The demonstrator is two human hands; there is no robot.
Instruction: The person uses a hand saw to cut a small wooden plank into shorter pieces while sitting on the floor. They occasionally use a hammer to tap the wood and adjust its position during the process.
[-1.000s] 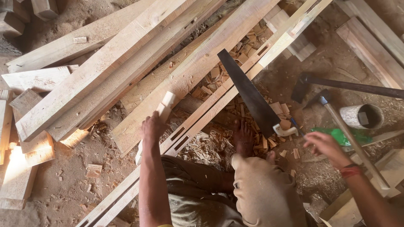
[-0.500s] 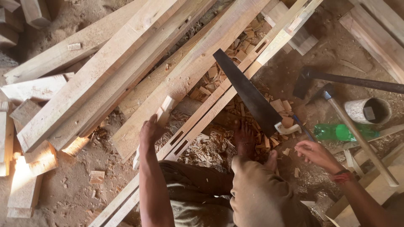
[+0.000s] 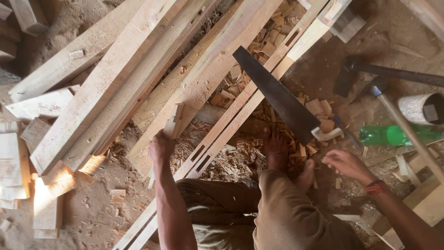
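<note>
My left hand (image 3: 161, 147) grips a short narrow wooden piece (image 3: 174, 121) that stands against a wide plank (image 3: 208, 69). My right hand (image 3: 346, 163) hovers with loose fingers over wood chips, a little below the white handle of a hand saw (image 3: 280, 98). The saw lies across two long slats with cut mortise slots (image 3: 217, 139). My bare feet (image 3: 276, 148) rest on the chips between the slats and the saw handle.
Several long planks (image 3: 106, 78) run diagonally at the left. Offcut blocks (image 3: 46, 208) lie at the far left. A hammer (image 3: 397, 118), a dark-headed tool (image 3: 351, 74), a green plastic bottle (image 3: 393, 135) and a white cylinder (image 3: 421, 107) lie at the right.
My left hand has risen slightly with the short wooden piece. My right hand has drifted left, nearer the saw handle. The view has shifted a little.
</note>
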